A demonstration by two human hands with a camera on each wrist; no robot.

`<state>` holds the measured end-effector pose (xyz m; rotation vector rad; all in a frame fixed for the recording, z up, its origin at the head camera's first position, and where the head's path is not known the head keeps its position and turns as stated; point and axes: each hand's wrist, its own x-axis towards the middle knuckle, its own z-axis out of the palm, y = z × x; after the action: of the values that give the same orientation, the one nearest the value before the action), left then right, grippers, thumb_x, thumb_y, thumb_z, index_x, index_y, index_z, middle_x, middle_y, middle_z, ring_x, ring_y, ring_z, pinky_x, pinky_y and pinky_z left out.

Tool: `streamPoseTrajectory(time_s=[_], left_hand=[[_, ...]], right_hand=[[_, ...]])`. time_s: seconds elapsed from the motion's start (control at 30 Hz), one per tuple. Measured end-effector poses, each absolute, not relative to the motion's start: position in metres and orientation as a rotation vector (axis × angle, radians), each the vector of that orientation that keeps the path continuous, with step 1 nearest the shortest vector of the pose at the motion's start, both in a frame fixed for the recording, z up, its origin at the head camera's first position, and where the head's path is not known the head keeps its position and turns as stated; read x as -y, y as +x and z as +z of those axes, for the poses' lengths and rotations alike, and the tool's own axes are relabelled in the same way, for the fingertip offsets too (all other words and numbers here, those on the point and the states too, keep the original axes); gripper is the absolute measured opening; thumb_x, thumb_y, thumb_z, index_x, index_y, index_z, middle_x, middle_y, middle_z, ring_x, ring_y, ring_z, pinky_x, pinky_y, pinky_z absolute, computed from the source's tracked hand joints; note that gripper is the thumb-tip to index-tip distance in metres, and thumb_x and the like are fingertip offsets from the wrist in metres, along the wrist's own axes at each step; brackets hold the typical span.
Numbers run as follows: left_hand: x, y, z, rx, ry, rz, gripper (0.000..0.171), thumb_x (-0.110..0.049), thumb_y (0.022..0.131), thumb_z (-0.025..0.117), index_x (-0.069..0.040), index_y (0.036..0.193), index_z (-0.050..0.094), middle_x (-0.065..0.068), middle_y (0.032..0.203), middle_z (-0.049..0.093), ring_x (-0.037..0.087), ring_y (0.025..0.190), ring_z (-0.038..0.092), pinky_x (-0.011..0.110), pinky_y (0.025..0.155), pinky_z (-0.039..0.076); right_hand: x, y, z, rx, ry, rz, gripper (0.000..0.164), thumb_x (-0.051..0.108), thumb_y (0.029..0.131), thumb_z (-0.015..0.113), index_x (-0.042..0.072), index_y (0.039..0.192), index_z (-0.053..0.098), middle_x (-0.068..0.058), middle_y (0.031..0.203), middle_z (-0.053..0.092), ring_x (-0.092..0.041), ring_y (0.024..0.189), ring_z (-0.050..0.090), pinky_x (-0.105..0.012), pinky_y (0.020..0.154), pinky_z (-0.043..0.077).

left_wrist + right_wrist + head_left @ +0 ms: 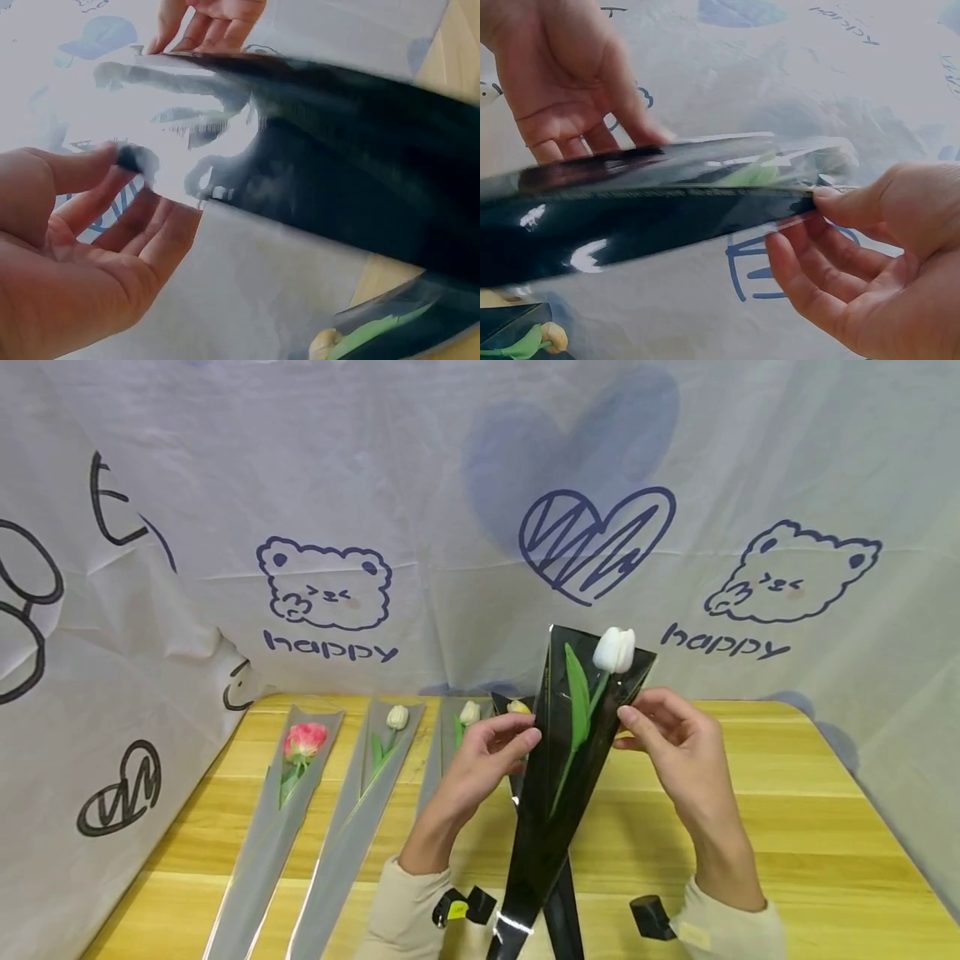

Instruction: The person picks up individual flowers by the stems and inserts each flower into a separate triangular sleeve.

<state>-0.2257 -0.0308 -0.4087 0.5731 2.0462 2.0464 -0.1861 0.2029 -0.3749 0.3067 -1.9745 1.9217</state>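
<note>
A white tulip (614, 650) with a green leaf stands in a black wrapping sleeve (542, 827), tilted with its wide end up. My left hand (480, 760) pinches the sleeve's left edge between thumb and fingers. On the opposite edge, near the flower head, my right hand (678, 747) pinches the film with thumb and fingertips. Glare covers much of the sleeve (337, 165) in the left wrist view. From the right wrist view, the right thumb presses at the upper corner of the sleeve (667, 225), and the leaf shows faintly through the clear front.
On the wooden table (810, 827) to the left lie a pink flower in a grey sleeve (273, 835), a white tulip in another (348, 843), and a third one (470, 713) partly behind my left arm. A yellow tulip (517, 707) in black wrap lies behind the held sleeve.
</note>
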Motion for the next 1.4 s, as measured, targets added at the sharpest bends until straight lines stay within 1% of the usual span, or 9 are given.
streamPoseTrajectory(time_s=[0.1, 0.2, 0.3, 0.4, 0.5, 0.6, 0.77, 1.0, 1.4], left_hand=[[0.030, -0.226, -0.409, -2.052, 0.584, 2.073, 0.029, -0.007, 0.101, 0.064, 0.008, 0.126, 0.065, 0.015, 0.116, 0.067, 0.018, 0.097, 0.068, 0.036, 0.081, 0.059], [0.028, -0.226, -0.410, -2.072, 0.564, 2.150, 0.023, -0.002, 0.098, 0.067, 0.009, 0.119, 0.067, 0.010, 0.105, 0.070, 0.011, 0.084, 0.067, 0.030, 0.074, 0.058], [0.027, -0.226, -0.410, -2.100, 0.533, 2.235, 0.020, 0.000, 0.097, 0.068, 0.008, 0.115, 0.069, 0.007, 0.100, 0.071, 0.010, 0.081, 0.066, 0.028, 0.070, 0.057], [0.026, -0.226, -0.408, -2.108, 0.516, 2.296, 0.018, 0.001, 0.095, 0.070, 0.008, 0.112, 0.070, 0.006, 0.099, 0.071, 0.010, 0.082, 0.067, 0.029, 0.069, 0.058], [0.025, -0.224, -0.404, -2.085, 0.520, 2.348, 0.016, 0.001, 0.095, 0.071, 0.008, 0.109, 0.070, 0.006, 0.098, 0.071, 0.011, 0.082, 0.068, 0.030, 0.068, 0.059], [0.024, -0.223, -0.399, -2.039, 0.541, 2.394, 0.016, 0.003, 0.095, 0.071, 0.009, 0.109, 0.070, 0.007, 0.097, 0.071, 0.012, 0.082, 0.068, 0.032, 0.068, 0.060], [0.022, -0.223, -0.390, -1.990, 0.628, 2.433, 0.015, 0.006, 0.095, 0.069, 0.013, 0.108, 0.070, 0.008, 0.097, 0.070, 0.013, 0.080, 0.069, 0.036, 0.069, 0.062], [0.023, -0.223, -0.372, -2.034, 0.745, 2.461, 0.012, 0.006, 0.093, 0.071, 0.011, 0.104, 0.071, 0.010, 0.093, 0.072, 0.016, 0.073, 0.068, 0.036, 0.069, 0.061], [0.026, -0.219, -0.351, -2.121, 0.821, 2.435, 0.012, 0.000, 0.093, 0.075, 0.005, 0.103, 0.074, 0.013, 0.098, 0.072, 0.020, 0.081, 0.069, 0.041, 0.074, 0.061]], right_hand=[[-0.204, -0.186, -0.375, 1.954, 0.282, 1.946, 0.018, -0.001, 0.098, 0.067, -0.014, 0.110, 0.062, -0.008, 0.094, 0.069, -0.015, 0.080, 0.069, -0.031, 0.069, 0.061], [-0.205, -0.186, -0.375, 2.053, 0.296, 1.938, 0.029, -0.003, 0.099, 0.065, -0.012, 0.126, 0.058, -0.009, 0.099, 0.066, -0.014, 0.082, 0.071, -0.033, 0.070, 0.061], [-0.206, -0.186, -0.375, 2.170, 0.346, 1.929, 0.047, -0.008, 0.099, 0.062, -0.007, 0.143, 0.047, -0.012, 0.103, 0.064, -0.015, 0.085, 0.073, -0.035, 0.072, 0.061], [-0.204, -0.187, -0.374, 2.185, 0.359, 1.923, 0.057, -0.012, 0.097, 0.061, -0.004, 0.150, 0.043, -0.013, 0.102, 0.064, -0.015, 0.085, 0.073, -0.036, 0.071, 0.061], [-0.200, -0.187, -0.372, 2.120, 0.321, 1.865, 0.053, -0.012, 0.095, 0.064, -0.004, 0.146, 0.050, -0.009, 0.098, 0.068, -0.015, 0.082, 0.073, -0.035, 0.070, 0.061], [-0.197, -0.187, -0.370, 2.033, 0.276, 1.802, 0.040, -0.011, 0.093, 0.068, -0.007, 0.133, 0.061, -0.004, 0.095, 0.072, -0.014, 0.080, 0.073, -0.033, 0.068, 0.061], [-0.193, -0.185, -0.363, 1.927, 0.259, 1.759, 0.023, -0.009, 0.091, 0.072, -0.009, 0.114, 0.070, -0.006, 0.099, 0.075, -0.017, 0.084, 0.073, -0.030, 0.067, 0.060], [-0.191, -0.181, -0.346, 1.863, 0.314, 1.687, 0.024, -0.011, 0.090, 0.071, -0.010, 0.114, 0.070, -0.009, 0.101, 0.073, -0.018, 0.084, 0.071, -0.029, 0.068, 0.060], [-0.192, -0.175, -0.330, 1.789, 0.418, 1.670, 0.023, -0.014, 0.089, 0.071, -0.012, 0.111, 0.069, -0.011, 0.097, 0.072, -0.020, 0.081, 0.072, -0.028, 0.072, 0.060]])
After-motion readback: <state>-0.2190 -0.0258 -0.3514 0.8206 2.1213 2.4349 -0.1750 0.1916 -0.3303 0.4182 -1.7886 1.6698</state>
